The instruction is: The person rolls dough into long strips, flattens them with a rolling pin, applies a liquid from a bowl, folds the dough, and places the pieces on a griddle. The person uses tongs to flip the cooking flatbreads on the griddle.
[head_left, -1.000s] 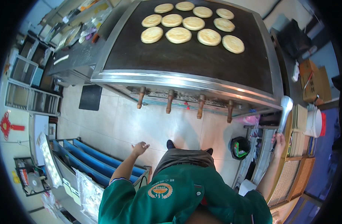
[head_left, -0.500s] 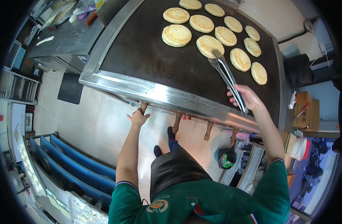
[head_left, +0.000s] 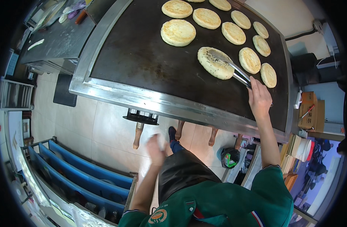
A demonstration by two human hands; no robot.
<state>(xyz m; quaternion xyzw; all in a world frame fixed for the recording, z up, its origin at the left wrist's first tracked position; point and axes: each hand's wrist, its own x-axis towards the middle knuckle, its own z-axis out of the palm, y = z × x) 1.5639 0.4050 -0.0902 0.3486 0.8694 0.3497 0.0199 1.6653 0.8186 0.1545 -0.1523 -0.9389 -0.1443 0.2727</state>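
My right hand [head_left: 260, 100] grips steel tongs [head_left: 239, 73] over the griddle [head_left: 124, 68]. The ends of the tongs rest at a round flatbread [head_left: 215, 66] whose top face is pale and dotted with dark seeds; one prong lies over it, while the lower one is partly hidden. Below the griddle's front edge my left hand [head_left: 156, 151] is smeared by motion, so its fingers cannot be read. Near it a dark slotted drawer [head_left: 141, 116] with a wooden handle [head_left: 138, 136] sticks out from under the griddle.
Several browned flatbreads [head_left: 178, 33] lie on the far and right parts of the griddle. More wooden handles [head_left: 213, 137] line its underside. Blue dividers [head_left: 82, 178] stand at lower left, a steel worktable [head_left: 60, 45] at upper left, a cardboard box [head_left: 309, 109] at right.
The flatbread at the tongs now shows a seeded face instead of a browned one. My left hand has let go of the wooden handle and moved back; the slotted drawer now sticks out.
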